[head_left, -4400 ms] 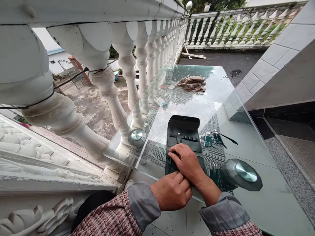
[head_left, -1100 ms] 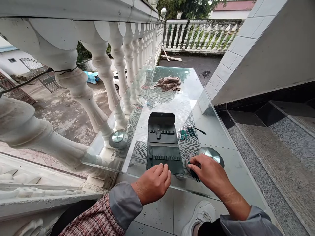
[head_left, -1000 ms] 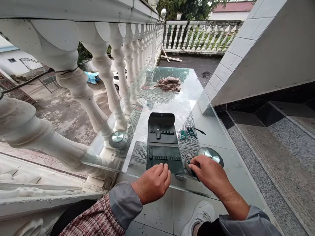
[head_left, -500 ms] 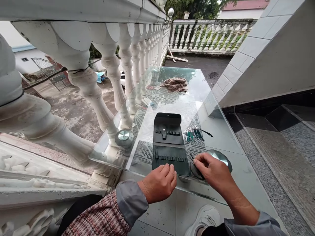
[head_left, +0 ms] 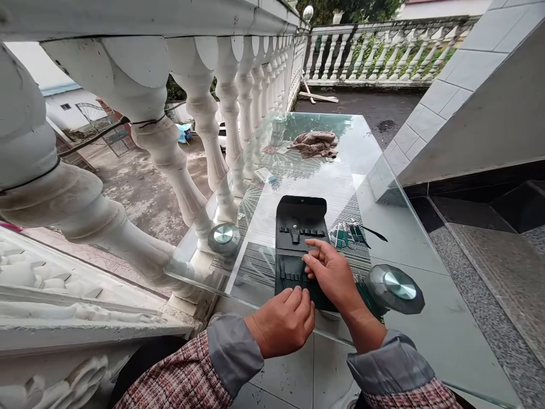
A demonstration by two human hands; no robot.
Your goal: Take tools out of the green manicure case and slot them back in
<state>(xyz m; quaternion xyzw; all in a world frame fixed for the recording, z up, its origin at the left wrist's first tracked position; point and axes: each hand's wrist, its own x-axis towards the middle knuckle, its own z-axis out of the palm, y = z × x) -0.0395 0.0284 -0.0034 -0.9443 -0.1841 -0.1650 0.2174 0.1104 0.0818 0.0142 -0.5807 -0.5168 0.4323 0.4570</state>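
A black folding manicure case [head_left: 289, 260] lies open on the glass table, its rows of elastic loops showing. At its near edge my left hand [head_left: 284, 322] is closed with curled fingers, seemingly on the case's edge. Over the lower loops, my right hand [head_left: 334, 275] pinches a thin dark tool, mostly hidden by the fingers. One slim tool [head_left: 284, 267] stands in the loops at the left. To the right of the case lie small green-and-silver grooming tools [head_left: 349, 234], scissors among them, beside a slim black one [head_left: 374, 233].
The glass tabletop [head_left: 395, 221] has round metal caps [head_left: 224, 237] near its corners. A crumpled brown cloth [head_left: 314, 145] lies at the far end, and a small packet [head_left: 264, 175] to the left. White balusters [head_left: 204, 125] line the left side; stone steps [head_left: 481, 250] are at the right.
My right hand has moved left from beside the case to over its lower loops. My left hand stays at the near edge. The view has shifted slightly.
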